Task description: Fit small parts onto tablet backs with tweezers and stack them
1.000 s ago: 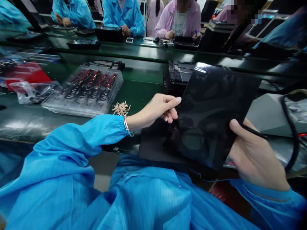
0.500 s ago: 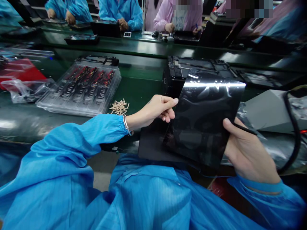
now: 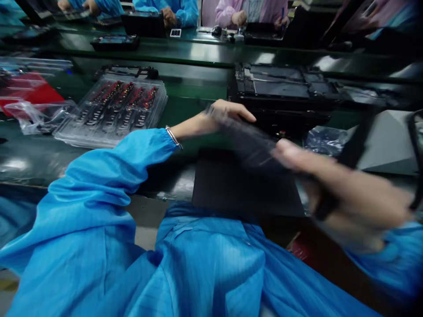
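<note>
My right hand is closed on a dark glossy sheet, smeared by motion and tilted so that it looks narrow. Its thumb lies on the sheet's near end. A blurred dark strip rises beside that hand; what it is I cannot make out. At the sheet's far end is my left hand, partly covered by the sheet, its visible fingers stretched out toward the right. Whether it touches the sheet is unclear. Below both hands lies a flat black panel at the bench edge.
Left of my arm are stacked clear trays of small parts, near a red sheet and clear plastic. Ahead stands a black stack of device housings. A grey box is at right. Co-workers' hands work across the line.
The sheet has swung from broad and facing me to tilted and narrow. My left hand has moved up, its fingers stretching out. My right hand has turned and blurred. The view has shifted slightly.
</note>
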`<state>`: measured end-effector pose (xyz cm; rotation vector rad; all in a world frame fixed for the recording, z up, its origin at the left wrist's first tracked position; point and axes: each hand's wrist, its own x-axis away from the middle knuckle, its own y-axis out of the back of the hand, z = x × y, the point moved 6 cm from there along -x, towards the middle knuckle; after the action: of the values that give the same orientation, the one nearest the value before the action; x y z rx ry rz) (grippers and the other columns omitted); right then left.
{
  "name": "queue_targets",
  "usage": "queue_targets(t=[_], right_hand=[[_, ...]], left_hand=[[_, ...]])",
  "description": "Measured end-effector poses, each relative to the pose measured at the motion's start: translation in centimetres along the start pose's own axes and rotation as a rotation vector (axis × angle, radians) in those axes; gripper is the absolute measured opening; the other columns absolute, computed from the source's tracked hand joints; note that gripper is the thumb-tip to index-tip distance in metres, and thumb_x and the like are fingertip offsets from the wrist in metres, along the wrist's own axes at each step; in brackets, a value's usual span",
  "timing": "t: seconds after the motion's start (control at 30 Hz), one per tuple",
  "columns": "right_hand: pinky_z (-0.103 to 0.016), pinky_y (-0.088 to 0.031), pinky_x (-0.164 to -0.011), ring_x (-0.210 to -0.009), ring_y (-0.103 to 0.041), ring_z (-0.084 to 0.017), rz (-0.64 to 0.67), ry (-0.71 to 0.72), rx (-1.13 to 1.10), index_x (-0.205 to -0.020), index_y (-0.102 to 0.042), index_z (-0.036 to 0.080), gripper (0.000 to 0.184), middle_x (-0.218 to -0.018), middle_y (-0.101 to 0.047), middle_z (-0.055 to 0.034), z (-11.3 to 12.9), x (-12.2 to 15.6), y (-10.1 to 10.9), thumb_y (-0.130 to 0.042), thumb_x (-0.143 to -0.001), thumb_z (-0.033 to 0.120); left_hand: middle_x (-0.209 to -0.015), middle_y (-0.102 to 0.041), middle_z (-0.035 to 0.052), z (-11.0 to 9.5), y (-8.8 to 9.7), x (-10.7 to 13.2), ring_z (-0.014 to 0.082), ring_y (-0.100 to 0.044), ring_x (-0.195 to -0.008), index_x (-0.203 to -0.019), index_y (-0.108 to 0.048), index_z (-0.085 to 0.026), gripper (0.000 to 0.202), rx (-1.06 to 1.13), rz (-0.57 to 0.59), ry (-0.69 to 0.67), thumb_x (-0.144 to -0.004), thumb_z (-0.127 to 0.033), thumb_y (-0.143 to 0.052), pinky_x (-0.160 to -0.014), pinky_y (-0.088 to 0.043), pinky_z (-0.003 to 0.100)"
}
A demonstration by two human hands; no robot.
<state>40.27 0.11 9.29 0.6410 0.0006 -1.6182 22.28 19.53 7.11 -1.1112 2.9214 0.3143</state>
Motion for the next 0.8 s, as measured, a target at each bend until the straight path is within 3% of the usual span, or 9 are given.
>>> queue_targets(t=[0.13, 0.17, 0.23, 0.37, 0.47, 0.57, 0.63, 0.7, 0.8], right_hand=[[-0.048, -0.051, -0.118, -0.132, -0.063, -0.03, 0.279, 0.615, 0.521, -0.151, -0.057, 0.026, 0.054, -0.146, -0.059, -0.0054, 0.8, 3.7, -4.5, -0.057, -0.098, 0.014], [-0.049, -0.051, -0.117, -0.134, -0.061, -0.031, 0.306, 0.712, 0.637, -0.156, -0.05, 0.02, 0.056, -0.148, -0.057, -0.0104, 0.6, 4.6, -5.4, -0.052, -0.1, 0.012], [-0.05, -0.052, -0.115, -0.134, -0.06, -0.033, 0.312, 0.764, 0.761, -0.157, -0.047, 0.012, 0.056, -0.145, -0.058, -0.0181, 0.1, 5.6, -6.7, -0.05, -0.101, 0.008], [-0.049, -0.055, -0.111, -0.133, -0.062, -0.034, 0.322, 0.684, 0.828, -0.156, -0.047, 0.013, 0.052, -0.143, -0.062, -0.0192, 0.1, 5.6, -8.2, -0.05, -0.104, 0.011], [-0.041, -0.063, -0.093, -0.118, -0.071, -0.031, 0.458, 0.605, 0.663, -0.161, -0.039, 0.014, 0.06, -0.132, -0.07, -0.0178, 0.6, 4.7, -8.2, -0.05, -0.108, 0.042], [-0.03, -0.059, -0.066, -0.089, -0.07, -0.021, 0.491, 0.442, 0.47, -0.162, -0.039, 0.022, 0.068, -0.109, -0.071, -0.0119, 0.5, 2.0, -6.1, -0.035, -0.107, 0.061], [-0.029, -0.054, -0.066, -0.086, -0.065, -0.018, 0.412, 0.346, 0.408, -0.156, -0.05, 0.028, 0.057, -0.104, -0.067, -0.0095, -0.3, -0.7, -4.2, -0.036, -0.109, 0.056], [-0.03, -0.051, -0.073, -0.086, -0.063, -0.017, 0.265, 0.287, 0.35, -0.136, -0.07, 0.027, 0.038, -0.099, -0.068, -0.0067, -1.6, -3.3, -2.4, -0.047, -0.109, 0.041], [-0.026, -0.046, -0.066, -0.071, -0.058, -0.011, 0.044, 0.144, 0.227, -0.114, -0.078, 0.023, 0.018, -0.082, -0.067, -0.0008, -4.7, -6.3, -0.6, -0.066, -0.101, 0.027]], left_hand=[[-0.092, -0.078, 0.0098, 2.5, 4.2, 1.1, 0.0183, -0.077, -0.082, -0.129, -0.065, -0.006, 0.038, -0.125, -0.15, 0.066, -0.09, -0.008, -0.067, -0.08, -0.061, 0.03], [-0.091, -0.077, 0.01, 2.5, 4.6, 1.5, 0.0183, -0.077, -0.082, -0.127, -0.067, -0.006, 0.036, -0.164, -0.169, 0.064, -0.091, -0.01, -0.067, -0.08, -0.061, 0.031], [-0.091, -0.077, 0.0087, 2.1, 4.0, 2.2, 0.0177, -0.076, -0.083, -0.122, -0.071, -0.008, 0.03, -0.267, -0.142, 0.046, -0.092, -0.011, -0.066, -0.084, -0.059, 0.031], [-0.106, -0.076, 0.0067, 1.0, -0.3, 2.7, 0.0207, -0.071, -0.102, -0.118, -0.076, -0.014, 0.025, -0.61, 0.018, -0.073, -0.097, -0.016, -0.062, -0.097, -0.051, 0.031], [-0.116, -0.071, 0.0108, 2.2, -3.5, 3.1, 0.0244, -0.066, -0.107, -0.119, -0.074, -0.013, 0.029, -0.86, 0.165, -0.124, -0.104, -0.026, -0.053, -0.095, -0.048, 0.033], [-0.116, -0.066, 0.0125, 3.9, -4.4, 3.4, 0.0256, -0.062, -0.107, -0.12, -0.07, -0.013, 0.034, -0.97, 0.159, -0.14, -0.108, -0.032, -0.045, -0.092, -0.048, 0.035], [-0.113, -0.065, 0.0118, 4.5, -4.4, 3.6, 0.0248, -0.06, -0.106, -0.12, -0.069, -0.014, 0.034, -0.962, 0.14, -0.153, -0.108, -0.032, -0.043, -0.09, -0.047, 0.034], [-0.111, -0.065, 0.011, 4.6, -4.5, 3.9, 0.0237, -0.06, -0.103, -0.121, -0.069, -0.015, 0.035, -0.931, 0.165, -0.189, -0.109, -0.033, -0.042, -0.089, -0.046, 0.033], [-0.11, -0.065, 0.0096, 4.2, -4.7, 4.3, 0.0217, -0.06, -0.101, -0.122, -0.069, -0.016, 0.037, -0.88, 0.197, -0.239, -0.11, -0.038, -0.04, -0.088, -0.046, 0.032]])
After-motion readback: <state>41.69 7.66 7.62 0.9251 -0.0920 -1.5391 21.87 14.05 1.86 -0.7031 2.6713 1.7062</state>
